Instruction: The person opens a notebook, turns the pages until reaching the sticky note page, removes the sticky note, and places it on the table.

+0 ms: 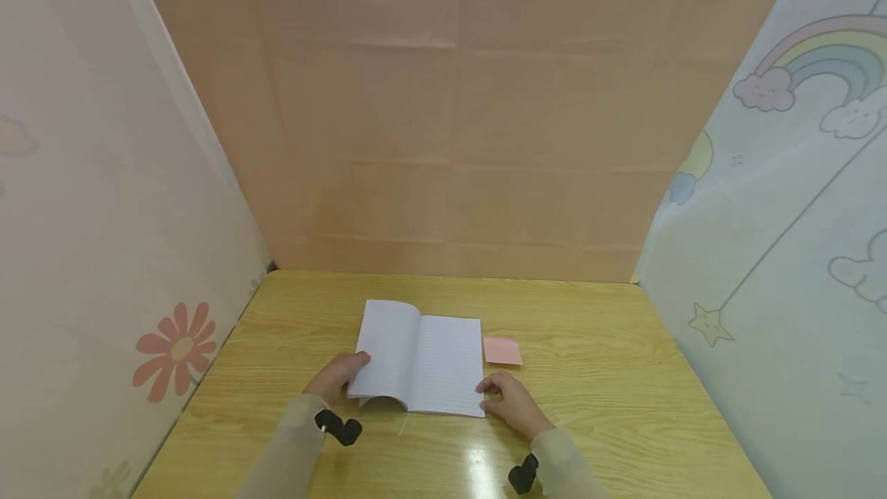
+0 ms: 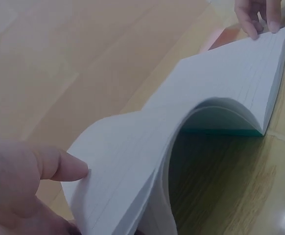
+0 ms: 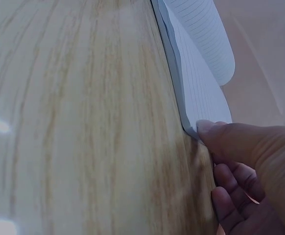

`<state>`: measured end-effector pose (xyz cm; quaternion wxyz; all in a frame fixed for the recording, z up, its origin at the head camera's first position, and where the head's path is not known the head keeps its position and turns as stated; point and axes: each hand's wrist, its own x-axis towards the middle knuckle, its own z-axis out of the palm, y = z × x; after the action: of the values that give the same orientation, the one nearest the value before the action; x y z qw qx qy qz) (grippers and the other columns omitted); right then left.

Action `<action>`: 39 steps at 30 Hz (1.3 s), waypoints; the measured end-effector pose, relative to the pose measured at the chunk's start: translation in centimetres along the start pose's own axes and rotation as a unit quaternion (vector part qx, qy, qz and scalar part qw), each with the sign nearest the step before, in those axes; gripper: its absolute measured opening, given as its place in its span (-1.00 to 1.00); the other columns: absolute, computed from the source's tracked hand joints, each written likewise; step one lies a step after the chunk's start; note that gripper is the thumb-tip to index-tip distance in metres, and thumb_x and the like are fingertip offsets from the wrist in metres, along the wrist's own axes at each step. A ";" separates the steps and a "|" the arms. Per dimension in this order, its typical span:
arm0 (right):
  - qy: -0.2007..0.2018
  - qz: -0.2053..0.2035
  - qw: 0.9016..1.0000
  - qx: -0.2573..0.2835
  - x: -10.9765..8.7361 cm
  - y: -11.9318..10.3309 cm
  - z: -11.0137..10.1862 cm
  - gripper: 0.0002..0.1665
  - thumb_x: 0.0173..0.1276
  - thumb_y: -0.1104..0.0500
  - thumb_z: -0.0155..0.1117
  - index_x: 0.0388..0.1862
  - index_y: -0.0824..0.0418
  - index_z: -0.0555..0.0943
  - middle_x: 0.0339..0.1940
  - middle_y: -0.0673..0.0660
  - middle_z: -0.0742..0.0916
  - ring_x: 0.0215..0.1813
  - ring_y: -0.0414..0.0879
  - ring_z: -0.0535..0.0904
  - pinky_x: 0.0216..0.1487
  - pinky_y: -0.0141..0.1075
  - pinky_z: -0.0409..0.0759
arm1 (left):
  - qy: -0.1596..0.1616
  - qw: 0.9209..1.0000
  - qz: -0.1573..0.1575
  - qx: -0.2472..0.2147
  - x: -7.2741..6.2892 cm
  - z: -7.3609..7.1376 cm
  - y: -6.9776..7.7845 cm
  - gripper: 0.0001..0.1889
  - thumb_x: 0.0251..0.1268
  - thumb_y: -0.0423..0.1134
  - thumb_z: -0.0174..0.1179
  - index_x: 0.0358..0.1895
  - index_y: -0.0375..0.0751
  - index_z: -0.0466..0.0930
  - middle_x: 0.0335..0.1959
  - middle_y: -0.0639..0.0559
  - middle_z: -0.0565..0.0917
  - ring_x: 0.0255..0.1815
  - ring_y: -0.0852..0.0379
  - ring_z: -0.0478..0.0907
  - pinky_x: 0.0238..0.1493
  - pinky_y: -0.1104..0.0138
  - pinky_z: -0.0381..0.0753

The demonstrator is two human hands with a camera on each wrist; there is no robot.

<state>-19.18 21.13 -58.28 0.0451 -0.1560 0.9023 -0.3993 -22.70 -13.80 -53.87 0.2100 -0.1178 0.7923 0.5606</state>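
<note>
An open notebook [image 1: 446, 364] with lined white pages lies on the table. My left hand [image 1: 339, 376] grips its left-side pages, thumb on top and the other fingers hidden underneath. Those pages [image 2: 128, 147] arch up from the spine, with a gap below them in the left wrist view. At the notebook's right edge is my right hand [image 1: 513, 403], its fingers curled. In the right wrist view, the right thumb [image 3: 221, 134] presses on the near page corner, while the other fingers curl below the edge.
A pink sticky note pad [image 1: 503, 350] lies just right of the notebook. The wooden table [image 1: 589, 345] meets an orange-brown backdrop [image 1: 443, 137] behind and patterned walls on both sides. Black wrist mounts [image 1: 338, 428] sit at both sleeves. Green shows under the notebook's spine edge.
</note>
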 end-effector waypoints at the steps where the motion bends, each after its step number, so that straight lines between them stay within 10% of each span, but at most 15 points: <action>1: 0.000 -0.002 1.000 0.001 0.0 0.0 0.0 -0.77 0.14 0.26 0.43 -0.19 0.19 0.64 -0.16 0.05 0.65 -0.07 -0.02 0.55 -0.02 -0.26 0.52 | 0.002 1.000 0.002 0.000 0.0 0.0 -0.1 -0.45 0.32 -0.22 -0.08 0.20 -0.68 0.33 0.18 -0.50 0.47 0.17 -0.28 0.47 0.19 -0.06 0.45; 5: 0.002 -0.007 1.000 0.000 -0.1 0.0 -0.1 -0.77 0.15 0.26 0.43 -0.19 0.19 0.64 -0.16 0.05 0.64 -0.08 -0.02 0.55 -0.03 -0.26 0.52 | 0.028 0.999 0.020 -0.001 0.0 -0.1 -0.3 -0.74 0.21 -0.32 -0.03 -0.31 -0.54 0.50 -0.28 -0.25 0.59 -0.18 -0.07 0.51 -0.11 0.18 0.52; 8: 0.002 -0.006 1.000 0.001 -0.2 -0.1 -0.1 -0.77 0.15 0.26 0.42 -0.19 0.20 0.64 -0.16 0.06 0.64 -0.08 -0.02 0.55 -0.03 -0.26 0.52 | 0.048 0.998 0.031 -0.013 0.1 -0.3 -0.5 -0.79 0.20 -0.39 0.00 -0.57 -0.27 0.26 -0.50 -0.02 0.36 -0.35 0.05 0.34 -0.28 0.27 0.36; 16: 0.003 -0.002 1.000 0.001 -0.2 -0.2 -0.1 -0.77 0.16 0.28 0.41 -0.18 0.22 0.64 -0.15 0.07 0.64 -0.07 0.00 0.56 -0.02 -0.27 0.52 | 0.071 0.997 0.021 -0.025 0.2 -0.8 -0.3 -0.60 0.37 -0.43 -0.04 0.20 -0.62 0.29 0.19 -0.51 0.36 0.23 -0.34 0.34 0.28 -0.09 0.33; 25: 0.005 -0.006 1.000 0.000 -0.1 0.1 0.0 -0.77 0.14 0.26 0.43 -0.20 0.19 0.64 -0.17 0.04 0.64 -0.08 -0.03 0.56 -0.04 -0.29 0.52 | 0.082 0.996 0.034 -0.032 -0.3 -1.0 0.6 -0.64 0.38 -0.40 0.01 0.17 -0.51 0.36 0.15 -0.42 0.43 0.17 -0.25 0.41 0.21 -0.03 0.41; 39: 0.003 -0.009 1.000 0.000 -0.1 0.1 0.0 -0.76 0.15 0.25 0.43 -0.19 0.20 0.64 -0.16 0.05 0.65 -0.07 -0.01 0.57 0.00 -0.26 0.53 | 0.054 0.983 0.135 -0.116 -1.7 0.6 3.4 -0.75 0.29 -0.47 0.14 -0.03 -0.43 0.36 -0.37 -0.14 0.67 -0.46 0.16 0.59 -0.45 0.37 0.55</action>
<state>-19.11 21.18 -58.37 0.0382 -0.1629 0.9012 -0.3999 -22.53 -12.18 -50.38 0.0744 -0.0628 0.7408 0.6646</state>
